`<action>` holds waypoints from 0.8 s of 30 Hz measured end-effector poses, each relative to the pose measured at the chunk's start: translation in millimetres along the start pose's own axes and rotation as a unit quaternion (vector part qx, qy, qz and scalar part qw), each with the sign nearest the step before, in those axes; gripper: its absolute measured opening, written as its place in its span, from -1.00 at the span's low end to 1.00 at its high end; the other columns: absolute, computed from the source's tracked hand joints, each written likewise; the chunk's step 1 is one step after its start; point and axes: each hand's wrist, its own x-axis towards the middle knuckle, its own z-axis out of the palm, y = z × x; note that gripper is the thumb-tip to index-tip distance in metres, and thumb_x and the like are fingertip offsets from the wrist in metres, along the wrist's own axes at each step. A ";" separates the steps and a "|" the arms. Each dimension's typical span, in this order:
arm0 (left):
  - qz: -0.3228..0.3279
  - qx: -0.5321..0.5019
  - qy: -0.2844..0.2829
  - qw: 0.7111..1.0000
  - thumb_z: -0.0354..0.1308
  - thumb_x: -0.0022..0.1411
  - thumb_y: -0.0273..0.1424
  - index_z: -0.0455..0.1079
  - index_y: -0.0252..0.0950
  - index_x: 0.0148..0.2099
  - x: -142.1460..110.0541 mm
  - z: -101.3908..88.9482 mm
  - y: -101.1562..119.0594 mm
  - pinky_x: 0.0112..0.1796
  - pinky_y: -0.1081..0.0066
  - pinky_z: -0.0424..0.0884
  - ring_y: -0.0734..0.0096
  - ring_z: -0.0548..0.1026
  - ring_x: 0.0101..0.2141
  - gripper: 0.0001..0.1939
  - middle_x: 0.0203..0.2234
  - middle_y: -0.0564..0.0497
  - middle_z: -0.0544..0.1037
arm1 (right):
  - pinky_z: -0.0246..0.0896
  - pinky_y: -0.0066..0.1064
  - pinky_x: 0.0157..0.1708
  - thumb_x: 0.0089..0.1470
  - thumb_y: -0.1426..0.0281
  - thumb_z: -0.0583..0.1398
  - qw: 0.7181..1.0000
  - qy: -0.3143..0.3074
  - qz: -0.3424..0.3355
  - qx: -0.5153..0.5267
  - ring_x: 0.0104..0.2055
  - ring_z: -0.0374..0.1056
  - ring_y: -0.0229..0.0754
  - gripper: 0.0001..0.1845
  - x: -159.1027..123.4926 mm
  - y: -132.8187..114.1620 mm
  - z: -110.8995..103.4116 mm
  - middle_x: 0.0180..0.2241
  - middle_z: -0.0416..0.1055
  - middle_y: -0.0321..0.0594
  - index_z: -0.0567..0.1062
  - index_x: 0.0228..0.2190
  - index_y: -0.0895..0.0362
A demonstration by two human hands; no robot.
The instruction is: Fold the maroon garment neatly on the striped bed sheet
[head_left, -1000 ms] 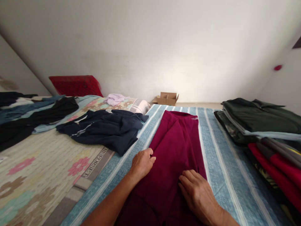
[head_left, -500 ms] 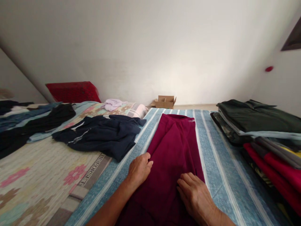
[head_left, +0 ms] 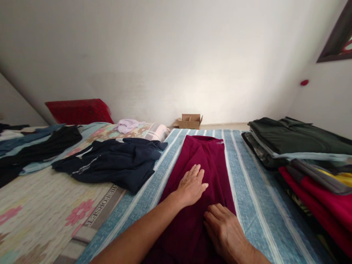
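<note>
White plaster wall (head_left: pixel 176 55) fills the top half, 12 o'clock. Below it, blue-and-white striped woven bed cover (head_left: pixel 253 190) runs from centre to 5 o'clock. Pale floral-print quilt with pink flowers (head_left: pixel 41 198) at 8 o'clock, touching the striped cover's left edge.

Stack of folded clothes, dark green on top, red and yellow lower down (head_left: pixel 302 154), at 3 o'clock, sitting on the striped cover's right side. Long maroon knit garment (head_left: pixel 205 154) lies flat and lengthwise down the cover's middle, 6 o'clock up to centre, waistband end far from the camera. Crumpled navy jacket with white trim (head_left: pixel 118 161) at 9 o'clock, just beside the maroon garment, straddling the quilt and cover. Heap of black and blue clothes (head_left: pixel 35 146) farther out at 9–10 o'clock. Red patterned cushion (head_left: pixel 78 110) against the wall at 10 o'clock. Small lilac cloth (head_left: pixel 128 124) near it. Open brown cardboard box (head_left: pixel 189 121) on the floor at the wall, 12 o'clock.

Left hand (head_left: pixel 191 185): flat, fingers spread, palm pressed on the maroon garment's middle. Nothing gripped.
Right hand (head_left: pixel 224 229): at 6 o'clock, palm down on the garment's right edge, fingers curled loosely onto the fabric. Cannot tell if it pinches any cloth.
</note>
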 end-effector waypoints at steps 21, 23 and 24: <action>-0.065 -0.038 0.058 0.995 -0.08 0.27 -0.21 0.24 -0.31 0.12 73.7 14.6 -15.5 0.16 0.22 0.02 0.22 0.11 0.20 -0.55 0.20 -0.15 0.20 | -0.05 -0.42 -0.51 0.14 0.53 -0.05 0.972 0.215 -0.075 -0.059 -0.53 0.18 -0.25 -0.72 10.0 13.4 32.8 -0.59 0.28 -0.30 0.28 -0.55 0.09; -0.127 -0.060 0.092 0.986 -0.02 0.23 -0.33 0.31 -0.32 0.03 93.2 6.8 -25.4 0.08 0.30 0.15 0.23 0.27 0.11 -0.65 0.09 -0.17 0.34 | -0.05 -0.40 -0.53 0.16 0.51 -0.10 0.959 0.265 -0.071 -0.075 -0.56 0.18 -0.25 -0.68 10.8 15.6 42.7 -0.60 0.30 -0.29 0.27 -0.56 0.08; -0.160 -0.069 0.098 0.980 0.00 0.22 -0.37 0.34 -0.35 0.00 104.5 3.8 -31.4 0.04 0.29 0.21 0.19 0.33 0.06 -0.68 0.03 -0.21 0.40 | -0.04 -0.39 -0.55 0.17 0.51 -0.11 0.956 0.272 -0.070 -0.088 -0.57 0.18 -0.25 -0.67 10.6 17.0 46.4 -0.60 0.32 -0.29 0.28 -0.56 0.08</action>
